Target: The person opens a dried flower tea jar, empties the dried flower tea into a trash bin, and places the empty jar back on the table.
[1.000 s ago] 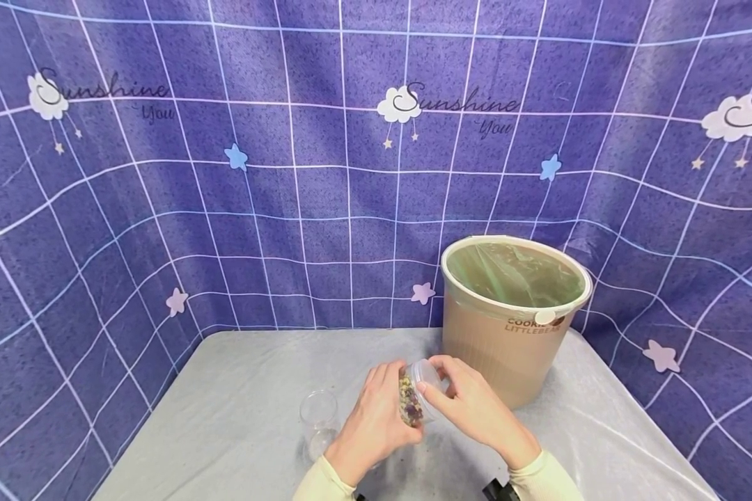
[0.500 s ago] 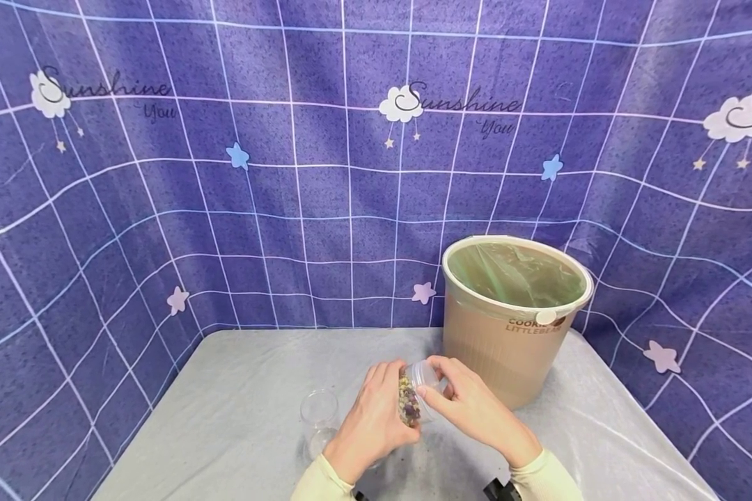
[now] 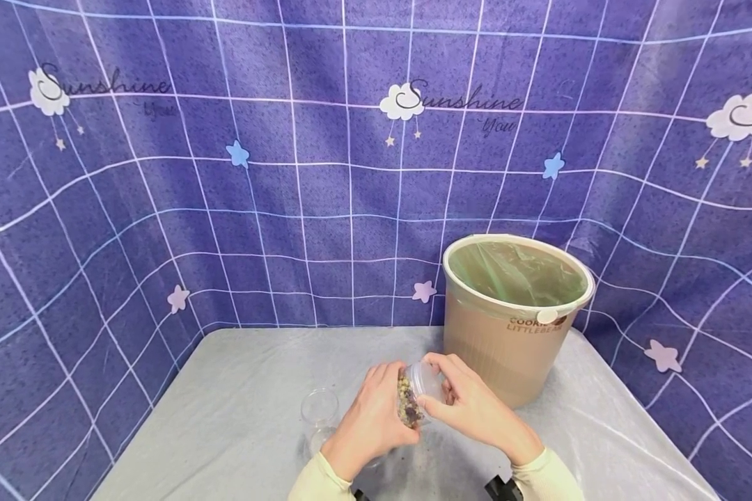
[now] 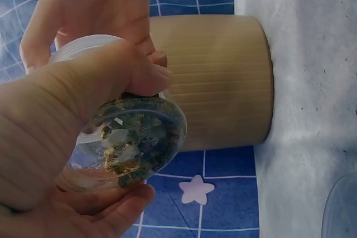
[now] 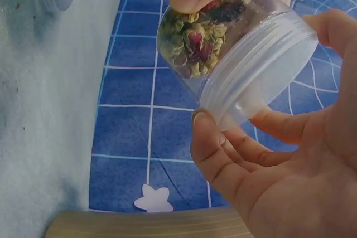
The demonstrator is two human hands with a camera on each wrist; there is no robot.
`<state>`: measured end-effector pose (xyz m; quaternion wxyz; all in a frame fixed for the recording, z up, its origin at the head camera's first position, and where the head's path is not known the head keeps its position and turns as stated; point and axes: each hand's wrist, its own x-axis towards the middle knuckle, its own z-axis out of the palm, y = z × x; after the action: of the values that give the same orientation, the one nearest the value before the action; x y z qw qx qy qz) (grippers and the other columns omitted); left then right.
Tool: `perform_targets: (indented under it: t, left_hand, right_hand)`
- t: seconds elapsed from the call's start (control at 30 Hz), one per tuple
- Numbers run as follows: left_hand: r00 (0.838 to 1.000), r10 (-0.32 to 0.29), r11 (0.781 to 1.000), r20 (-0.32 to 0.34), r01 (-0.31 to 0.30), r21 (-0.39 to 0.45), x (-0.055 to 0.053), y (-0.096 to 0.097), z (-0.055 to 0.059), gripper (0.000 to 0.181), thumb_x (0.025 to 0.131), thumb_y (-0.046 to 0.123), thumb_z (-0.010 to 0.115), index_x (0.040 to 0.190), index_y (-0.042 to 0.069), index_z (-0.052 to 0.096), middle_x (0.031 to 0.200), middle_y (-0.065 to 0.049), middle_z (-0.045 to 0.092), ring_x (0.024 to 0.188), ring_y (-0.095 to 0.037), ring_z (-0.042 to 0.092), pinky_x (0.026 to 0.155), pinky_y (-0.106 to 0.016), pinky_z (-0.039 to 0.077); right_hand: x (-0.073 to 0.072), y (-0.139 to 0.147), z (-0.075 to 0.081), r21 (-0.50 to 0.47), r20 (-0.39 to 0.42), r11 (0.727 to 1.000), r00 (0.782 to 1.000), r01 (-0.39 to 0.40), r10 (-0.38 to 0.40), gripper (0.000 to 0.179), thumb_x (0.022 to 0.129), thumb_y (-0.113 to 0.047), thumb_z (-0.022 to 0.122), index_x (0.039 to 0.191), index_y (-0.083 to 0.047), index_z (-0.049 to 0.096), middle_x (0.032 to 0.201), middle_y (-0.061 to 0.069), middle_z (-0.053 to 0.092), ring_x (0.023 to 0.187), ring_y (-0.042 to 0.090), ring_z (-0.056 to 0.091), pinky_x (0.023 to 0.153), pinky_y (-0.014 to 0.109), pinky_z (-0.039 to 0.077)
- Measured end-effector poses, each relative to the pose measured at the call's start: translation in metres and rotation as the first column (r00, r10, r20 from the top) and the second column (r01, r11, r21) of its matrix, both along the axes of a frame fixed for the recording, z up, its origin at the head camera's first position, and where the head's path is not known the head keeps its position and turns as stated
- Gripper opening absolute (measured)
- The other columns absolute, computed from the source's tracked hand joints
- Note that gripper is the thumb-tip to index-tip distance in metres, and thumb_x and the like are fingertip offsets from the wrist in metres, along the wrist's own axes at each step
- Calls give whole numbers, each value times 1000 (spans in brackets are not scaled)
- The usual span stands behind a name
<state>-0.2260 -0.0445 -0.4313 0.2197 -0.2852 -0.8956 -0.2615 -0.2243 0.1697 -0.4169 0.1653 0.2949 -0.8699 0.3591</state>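
Note:
Both hands hold a clear plastic jar (image 3: 409, 405) of dried flower buds, tilted on its side above the table. My left hand (image 3: 372, 414) grips the jar's body; its thumb and fingers wrap round the wall in the left wrist view. Yellowish-green and dark red buds (image 5: 196, 45) show through the side. On the jar's mouth sits a frosted screw lid (image 5: 270, 73). The thumb and fingers of my right hand (image 3: 473, 403) pinch that lid round its edge. Part of the jar is hidden behind my left hand.
Behind my right hand stands a beige bin (image 3: 507, 351) with a green liner (image 3: 520, 271). Left of my left hand, a clear plastic container (image 3: 319, 407) is on the grey-covered table (image 3: 238, 390). A purple grid-patterned curtain (image 3: 326, 229) encloses the back and sides.
My right thumb has slid slightly down along the lid's edge, and the buds in the jar have shifted a little. Both hands stay in nearly the same place.

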Motion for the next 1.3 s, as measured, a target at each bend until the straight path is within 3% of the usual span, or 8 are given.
perform_targets:
  t: [0.23, 0.47, 0.8, 1.07, 1.3]
  left_hand:
    - [1000, -7, 1000, -17, 7, -10, -1, 0, 3, 96, 47, 28, 97, 130, 6, 55, 114, -2, 62, 107, -21, 57, 96, -36, 52]
    - [1000, -1, 1000, -18, 1, -25, 1, 1, 2, 97, 46, 29, 97, 130, 6, 54, 112, -3, 62, 105, -21, 57, 96, -36, 51]
    - [1000, 2, 1000, 1, -2, -24, 1, 0, 2, 96, 46, 27, 95, 131, 7, 55, 114, -3, 62, 106, -20, 56, 96, -35, 52]
    - [1000, -1, 1000, 1, 1, -26, 1, -2, 2, 94, 47, 26, 95, 130, 6, 55, 113, -3, 62, 104, -20, 56, 93, -35, 53]
    - [1000, -3, 999, -22, 2, -32, 0, -2, 1, 94, 46, 27, 94, 129, 5, 56, 112, -4, 63, 103, -20, 56, 92, -35, 53]
  right_hand:
    - [0, 2, 3, 1, -3, 1000, 1000, -13, 13, 52, 90, -39, 79, 134, -21, 56, 102, -8, 55, 77, 11, 57, 66, 28, 52]
    - [1, 5, 3, 2, -3, 999, 999, -39, 39, 57, 91, -35, 78, 137, -11, 56, 109, 2, 60, 78, 10, 58, 66, 23, 50]
    - [3, 8, 5, 9, 33, 996, 995, -90, 90, 61, 93, -35, 76, 144, -12, 51, 116, 5, 58, 88, 17, 61, 69, 28, 58]
    - [3, 9, 6, 37, 64, 995, 994, -93, 91, 65, 93, -40, 76, 149, -29, 46, 115, 0, 58, 91, 15, 61, 72, 30, 58]
    - [3, 10, 7, 51, 36, 992, 993, -113, 112, 70, 91, -38, 78, 151, -30, 44, 115, -10, 54, 91, 16, 61, 71, 27, 56]
